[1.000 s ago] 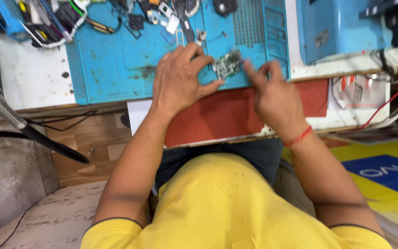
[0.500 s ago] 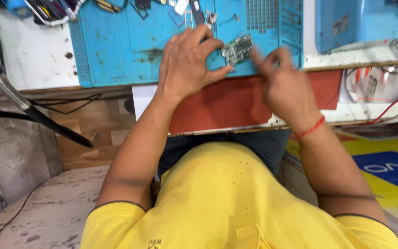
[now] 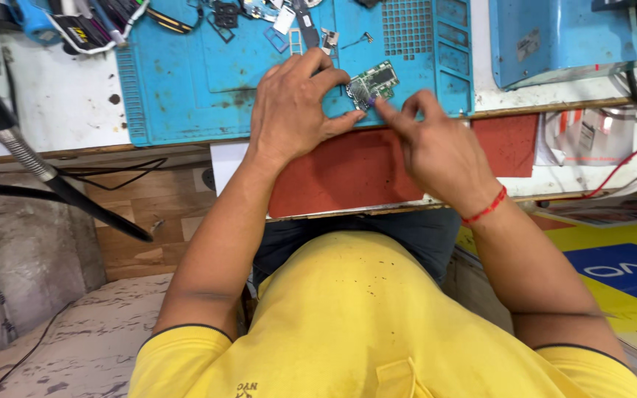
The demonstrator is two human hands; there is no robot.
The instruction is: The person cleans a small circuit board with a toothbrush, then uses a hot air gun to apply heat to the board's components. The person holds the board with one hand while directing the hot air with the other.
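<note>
A small green circuit board [image 3: 372,83] lies on the blue work mat [image 3: 186,88], near its front edge. My left hand [image 3: 293,110] pins the board's near-left corner with thumb and forefinger; my right hand [image 3: 436,144] touches it with the forefinger, other fingers curled. The mat covers a white counter [image 3: 46,110], with a red pad [image 3: 348,173] just below it and loose parts at its far edge.

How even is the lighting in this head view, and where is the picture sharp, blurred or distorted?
Head view: soft, even light, no harsh glare; faint shadows under the left hand and right hand; circuit board fairly sharp though its parts are too small to read; blue mat edges bow slightly, wide-angle.
</note>
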